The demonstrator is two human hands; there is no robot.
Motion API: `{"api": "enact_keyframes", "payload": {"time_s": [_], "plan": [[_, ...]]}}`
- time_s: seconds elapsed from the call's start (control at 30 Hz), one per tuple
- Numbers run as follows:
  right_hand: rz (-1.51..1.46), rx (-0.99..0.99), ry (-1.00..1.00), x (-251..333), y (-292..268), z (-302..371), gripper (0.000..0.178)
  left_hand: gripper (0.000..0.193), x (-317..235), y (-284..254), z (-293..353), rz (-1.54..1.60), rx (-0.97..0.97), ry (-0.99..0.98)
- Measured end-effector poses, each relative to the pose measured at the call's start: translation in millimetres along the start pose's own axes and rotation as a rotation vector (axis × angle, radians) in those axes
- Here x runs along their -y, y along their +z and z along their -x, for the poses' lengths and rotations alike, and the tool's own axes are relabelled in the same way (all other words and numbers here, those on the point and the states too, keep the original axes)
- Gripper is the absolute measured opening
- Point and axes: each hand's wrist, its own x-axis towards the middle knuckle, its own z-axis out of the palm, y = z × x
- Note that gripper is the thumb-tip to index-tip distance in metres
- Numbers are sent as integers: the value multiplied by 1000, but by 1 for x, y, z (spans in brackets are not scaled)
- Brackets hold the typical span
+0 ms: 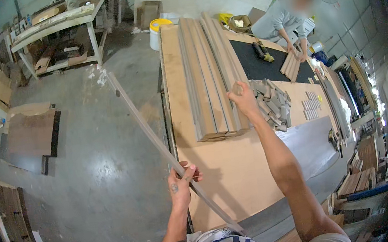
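Observation:
My left hand (pixel 181 185) is closed round a long, thin grey-brown wooden strip (pixel 142 121). The strip slants from over the floor at the far left back toward my shirt. My right hand (pixel 245 98) is raised at the right side of a stack of long boards (pixel 206 85), its fingers curled in a pinch. Whatever those fingers hold, if anything, is too small to make out. Just right of that hand lies a heap of short grey wood blocks (pixel 274 103). Both the stack and the heap rest on a light-brown worktable (pixel 236 184).
Across the table a person (pixel 284 21) handles short wooden slats (pixel 291 66) on a black mat (pixel 244 53). Near them lies a power tool (pixel 263 52). A white bucket with a yellow rim (pixel 156 37) stands beyond the table's left edge. Panels (pixel 31 135) lie on the left floor.

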Motion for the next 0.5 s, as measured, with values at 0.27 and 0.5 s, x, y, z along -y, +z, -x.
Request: {"api": "enact_keyframes", "payload": {"time_s": [0.27,0.5], "plan": [[237,-51,-185,-27,2,0,69,44,2,-12,-2,6,-46,-8],[-170,63,-40,-33,-34,42,66,51,2,-22,-8,52,-56,-41]]}}
